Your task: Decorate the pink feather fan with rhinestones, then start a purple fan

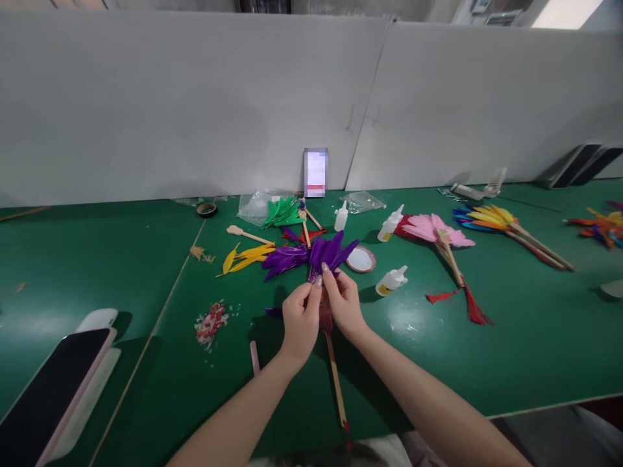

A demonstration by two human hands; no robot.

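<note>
In the head view my left hand and my right hand meet over a feather fan. Thumbs and fingertips of both are pinched together at the base of its purple feathers, which spread upward. Below the hands runs the fan's wooden handle, with a dark red part near its top and a red cord at its lower end. My fingers hide the join between feathers and handle. More purple feathers lie just left of the fan, beside loose yellow feathers.
Three glue bottles and a round lid stand right of my hands. Beyond are green feathers, a pink fan and a multicoloured fan. Red-and-white scraps, black tape and a dark-screened phone are leftward.
</note>
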